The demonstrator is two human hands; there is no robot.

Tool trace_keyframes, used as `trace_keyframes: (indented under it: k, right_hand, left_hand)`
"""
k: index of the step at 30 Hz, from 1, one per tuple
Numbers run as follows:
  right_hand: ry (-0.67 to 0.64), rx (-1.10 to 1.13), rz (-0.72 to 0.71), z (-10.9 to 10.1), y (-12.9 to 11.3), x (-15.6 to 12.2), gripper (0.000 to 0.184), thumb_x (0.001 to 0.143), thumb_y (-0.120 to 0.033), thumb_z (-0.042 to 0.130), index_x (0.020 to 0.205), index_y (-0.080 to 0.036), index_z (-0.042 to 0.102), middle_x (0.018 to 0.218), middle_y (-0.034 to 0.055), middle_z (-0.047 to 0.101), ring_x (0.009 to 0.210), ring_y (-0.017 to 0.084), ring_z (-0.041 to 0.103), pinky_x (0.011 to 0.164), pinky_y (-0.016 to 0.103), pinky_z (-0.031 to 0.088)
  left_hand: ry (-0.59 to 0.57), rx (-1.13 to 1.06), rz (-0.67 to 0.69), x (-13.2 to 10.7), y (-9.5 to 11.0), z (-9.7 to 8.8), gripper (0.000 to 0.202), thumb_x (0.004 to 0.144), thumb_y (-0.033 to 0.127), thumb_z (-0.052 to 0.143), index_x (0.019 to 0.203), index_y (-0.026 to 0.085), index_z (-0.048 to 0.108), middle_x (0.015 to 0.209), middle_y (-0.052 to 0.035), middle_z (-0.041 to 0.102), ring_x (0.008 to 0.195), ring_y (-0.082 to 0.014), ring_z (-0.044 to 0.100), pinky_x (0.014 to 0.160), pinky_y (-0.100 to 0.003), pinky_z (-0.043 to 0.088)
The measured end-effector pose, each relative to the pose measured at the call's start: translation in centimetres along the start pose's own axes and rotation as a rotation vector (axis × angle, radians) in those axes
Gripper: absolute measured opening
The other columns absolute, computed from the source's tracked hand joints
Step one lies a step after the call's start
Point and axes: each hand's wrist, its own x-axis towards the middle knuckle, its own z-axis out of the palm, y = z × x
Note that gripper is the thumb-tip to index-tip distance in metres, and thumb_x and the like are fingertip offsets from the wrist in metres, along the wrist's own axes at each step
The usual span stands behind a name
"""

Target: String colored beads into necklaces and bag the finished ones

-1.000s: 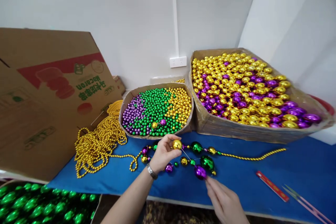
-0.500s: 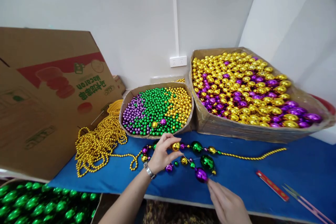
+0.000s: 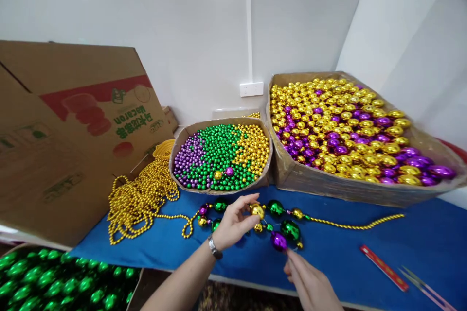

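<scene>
My left hand, with a metal-banded watch at the wrist, curls its thumb and forefinger round a round gold bead. My right hand pinches at the lower end of a large oval purple bead; whether the fingertips also grip the string is too small to tell. Both beads belong to a bead necklace lying on the blue cloth, with a large green bead beside the purple one and another green bead farther back. My left hand hides part of the strand.
Small beads fill a low carton; gold and purple beads heap in a bigger box. Gold bead chains pile by a tall carton. Green beads stand lower left. A red strip and tweezers lie right.
My left hand has shifted right with the gold bead, closer to the purple bead. My right hand stays at the purple bead's end. The whole view has moved slightly.
</scene>
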Motion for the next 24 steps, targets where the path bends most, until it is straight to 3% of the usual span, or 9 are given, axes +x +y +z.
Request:
trace_keyframes:
  k: [7, 12, 15, 18, 21, 24]
  right_hand:
    - [-0.028, 0.137, 0.265, -0.4, -1.0, 0.3, 0.044, 0.095, -0.037, 0.031, 0.136, -0.026, 0.039, 0.088, 0.0036, 0.073, 0.076, 0.015, 0.070, 0.070, 0.020, 0.054]
    - [0.088, 0.135, 0.301, 0.2, -1.9, 0.4, 0.043, 0.094, -0.038, 0.030, 0.135, -0.028, 0.042, 0.093, 0.0035, 0.072, 0.077, 0.015, 0.070, 0.073, 0.022, 0.054]
    - [0.136, 0.074, 0.221, 0.5, -1.1, 0.1, 0.044, 0.094, -0.037, 0.031, 0.134, -0.025, 0.045, 0.104, 0.0062, 0.069, 0.083, 0.016, 0.069, 0.079, 0.025, 0.053]
    - [0.099, 0.076, 0.171, 0.5, -0.2, 0.0, 0.046, 0.093, -0.038, 0.032, 0.135, -0.024, 0.044, 0.102, 0.0066, 0.070, 0.081, 0.017, 0.070, 0.078, 0.025, 0.054]
    - [0.014, 0.212, 0.232, 0.8, 0.2, 0.2, 0.048, 0.093, -0.041, 0.034, 0.138, -0.026, 0.039, 0.092, 0.0045, 0.072, 0.074, 0.016, 0.070, 0.072, 0.022, 0.055]
    - [-0.057, 0.421, 0.347, 1.3, 0.3, 0.4, 0.052, 0.092, -0.044, 0.038, 0.140, -0.025, 0.034, 0.092, 0.0057, 0.072, 0.079, 0.016, 0.070, 0.076, 0.025, 0.053]
  left_hand:
    - [0.075, -0.162, -0.108, 0.4, 0.5, 0.0, 0.055, 0.071, 0.026, 0.072, 0.121, 0.021, 0.050, 0.103, -0.0070, 0.055, 0.087, -0.0163, 0.056, 0.073, -0.029, 0.050]
    - [0.115, -0.054, -0.131, 0.4, 0.7, -0.2, 0.056, 0.068, 0.025, 0.075, 0.118, 0.019, 0.050, 0.101, -0.0072, 0.056, 0.085, -0.0156, 0.057, 0.073, -0.028, 0.049]
    - [0.080, -0.053, -0.183, 0.4, 0.7, -0.5, 0.056, 0.066, 0.027, 0.076, 0.116, 0.018, 0.051, 0.099, -0.0066, 0.058, 0.082, -0.0150, 0.058, 0.071, -0.027, 0.049]
    - [0.041, 0.015, -0.209, 0.3, 0.8, -0.5, 0.053, 0.065, 0.028, 0.077, 0.110, 0.016, 0.053, 0.095, -0.0058, 0.060, 0.078, -0.0140, 0.058, 0.069, -0.027, 0.049]
    - [-0.031, 0.019, -0.200, 0.1, 1.1, 0.1, 0.051, 0.065, 0.029, 0.077, 0.108, 0.016, 0.054, 0.094, -0.0068, 0.062, 0.080, -0.0152, 0.059, 0.069, -0.027, 0.049]
    - [-0.110, -0.068, -0.158, -0.3, 1.6, 0.8, 0.059, 0.067, 0.031, 0.075, 0.119, 0.017, 0.050, 0.107, -0.0108, 0.061, 0.090, -0.0187, 0.060, 0.074, -0.029, 0.050]
